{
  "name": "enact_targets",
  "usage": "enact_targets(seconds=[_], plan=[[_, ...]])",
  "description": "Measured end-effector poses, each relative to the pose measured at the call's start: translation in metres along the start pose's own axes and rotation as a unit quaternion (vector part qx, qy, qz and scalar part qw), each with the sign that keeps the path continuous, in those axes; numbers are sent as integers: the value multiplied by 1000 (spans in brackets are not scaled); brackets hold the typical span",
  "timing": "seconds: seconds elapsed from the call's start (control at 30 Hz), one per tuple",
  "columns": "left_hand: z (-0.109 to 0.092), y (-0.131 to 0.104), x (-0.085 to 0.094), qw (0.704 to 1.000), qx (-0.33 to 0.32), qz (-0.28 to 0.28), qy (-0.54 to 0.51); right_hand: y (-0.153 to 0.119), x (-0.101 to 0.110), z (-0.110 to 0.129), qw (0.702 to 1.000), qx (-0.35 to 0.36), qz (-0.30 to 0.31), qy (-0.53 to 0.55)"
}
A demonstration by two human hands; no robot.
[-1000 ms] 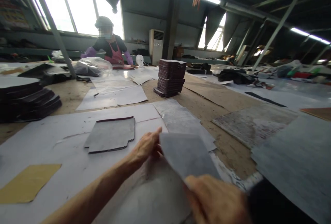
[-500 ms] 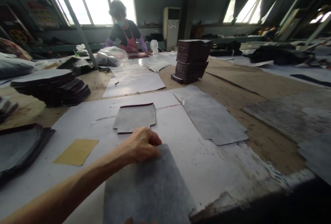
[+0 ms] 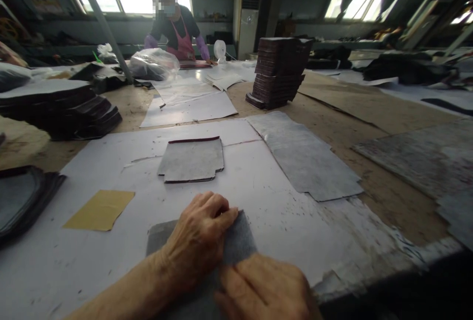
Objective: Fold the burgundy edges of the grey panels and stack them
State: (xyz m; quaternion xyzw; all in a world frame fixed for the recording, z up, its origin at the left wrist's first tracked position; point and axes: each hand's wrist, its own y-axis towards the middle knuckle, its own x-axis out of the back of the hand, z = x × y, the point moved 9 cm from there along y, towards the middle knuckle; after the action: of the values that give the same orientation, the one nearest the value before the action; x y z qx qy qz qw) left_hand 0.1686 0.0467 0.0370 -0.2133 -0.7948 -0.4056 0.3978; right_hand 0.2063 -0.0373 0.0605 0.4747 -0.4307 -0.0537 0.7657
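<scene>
Nearest my camera, the right hand [image 3: 266, 285] lies blurred on a grey sheet [image 3: 242, 238], fingers curled; I can't tell whether it grips. The left hand [image 3: 199, 233] bends over the sheet's far end, its grip also unclear. The sheet lies on white paper [image 3: 273, 211] over the desk [image 3: 332, 130]. Beyond, I see a notched grey piece [image 3: 192, 160], then a dark stack [image 3: 281, 71].

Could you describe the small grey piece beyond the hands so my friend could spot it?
Start with the big white sheet in the foreground. On it, just beyond the left hand, lies a small flat grey piece. Unlike the yellow card to its left and the larger grey sheet to its right, it has a dark red strip along its far edge.
</scene>
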Motion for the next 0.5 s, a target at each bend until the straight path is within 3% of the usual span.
enact_targets(seconds=[0.1,0.23,0.5], plan=[[-17,-5,-3,995,-75,15,68,-7,17,-29,998,-47,34,11],[-30,-10,-8,983,-118,46,132,-16,23,-45,996,-73,55,-3],[-28,-6,-12,984,-96,73,133,-4,8,-59,993,-28,83,-81]])
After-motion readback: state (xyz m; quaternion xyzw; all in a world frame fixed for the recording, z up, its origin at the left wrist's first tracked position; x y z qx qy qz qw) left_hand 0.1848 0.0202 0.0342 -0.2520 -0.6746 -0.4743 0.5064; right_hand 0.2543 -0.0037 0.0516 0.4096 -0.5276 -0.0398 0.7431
